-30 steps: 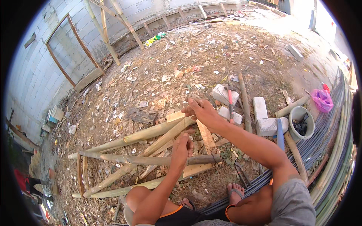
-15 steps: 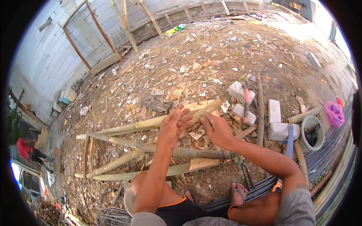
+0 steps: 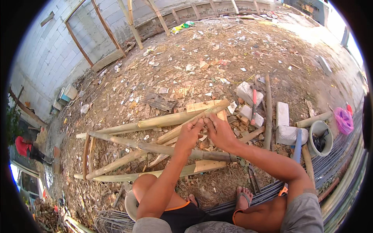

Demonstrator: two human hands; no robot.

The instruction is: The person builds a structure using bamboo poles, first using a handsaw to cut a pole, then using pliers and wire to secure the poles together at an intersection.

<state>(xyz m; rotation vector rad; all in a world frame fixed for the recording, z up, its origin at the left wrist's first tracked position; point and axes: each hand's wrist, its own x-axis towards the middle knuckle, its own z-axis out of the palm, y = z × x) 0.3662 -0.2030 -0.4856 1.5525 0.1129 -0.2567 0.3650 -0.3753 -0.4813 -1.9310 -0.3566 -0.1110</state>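
Observation:
My left hand [image 3: 189, 134] and my right hand [image 3: 218, 132] meet over a bamboo frame, fingertips pinched close together. What they pinch is too small to make out. Just beyond them runs a bamboo pole [image 3: 167, 119] with pale wooden boards [image 3: 202, 105] at its right end. A slanting pole [image 3: 173, 134] passes behind my fingers. Nearer to me lie a middle bamboo pole [image 3: 175, 150] and a lower pole [image 3: 134, 176]. Short wooden crosspieces [image 3: 86, 155] join the frame at its left end.
A hammer [image 3: 254, 101] with a red handle rests by white blocks [image 3: 248, 93]. To the right stand a saw [image 3: 298, 147], a grey bucket [image 3: 324, 141] and a purple plastic bag [image 3: 344, 121]. Steel rods [image 3: 338, 163] lie along the right. A person in red [image 3: 25, 146] bends at far left.
My left hand has closed from spread fingers to a pinch and moved right and down, up against my right hand. My right hand has shifted slightly left, still pinching.

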